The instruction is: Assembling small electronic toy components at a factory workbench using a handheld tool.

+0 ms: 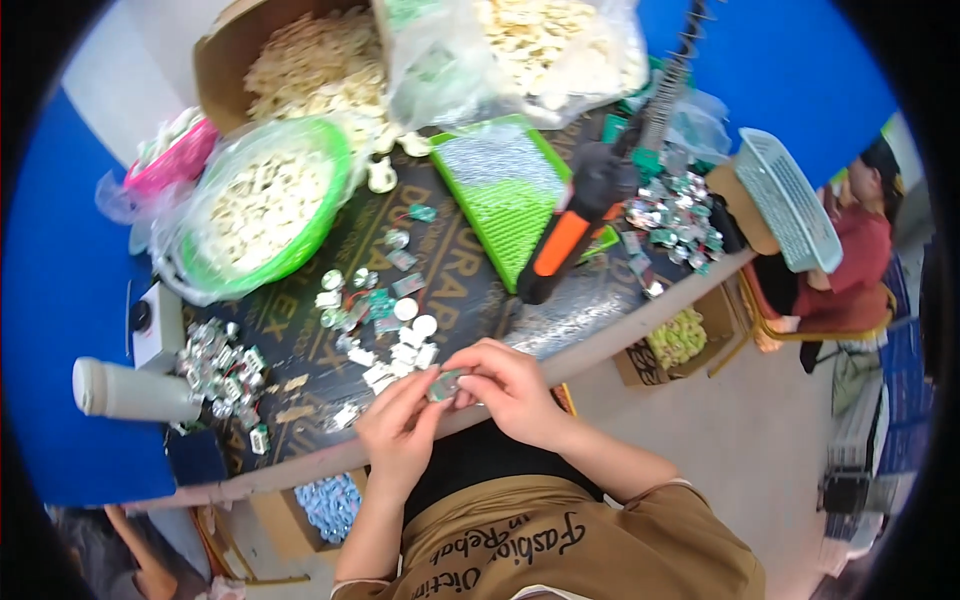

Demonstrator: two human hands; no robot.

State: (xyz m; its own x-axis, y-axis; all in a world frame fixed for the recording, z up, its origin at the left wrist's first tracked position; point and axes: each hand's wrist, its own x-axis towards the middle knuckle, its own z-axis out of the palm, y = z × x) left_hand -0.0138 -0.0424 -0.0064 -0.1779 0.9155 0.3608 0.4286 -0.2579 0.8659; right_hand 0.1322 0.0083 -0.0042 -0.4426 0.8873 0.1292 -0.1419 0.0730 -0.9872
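I see a small greenish part (444,386) — pinched between fingertips of left hand (400,418) and right hand (510,393). Just beyond the fingers: white plastic pieces (403,357). Farther out, rightward — green tray (500,230), orange-and-black electric screwdriver (556,245).

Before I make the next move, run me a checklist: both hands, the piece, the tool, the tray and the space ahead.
1. Left hand on the small, rounded greenish piece: ok, pinching it.
2. Right hand on it: ok, pinching too.
3. Piece's facing: cannot tell; the hands partly cover it.
4. Black-and-orange handheld tool apart from both hands: ok.
5. Green ridged plastic tray holding small silvery parts: ok, at its far end.
6. Space just ahead uncluttered: not ok; small white blocks lie there.
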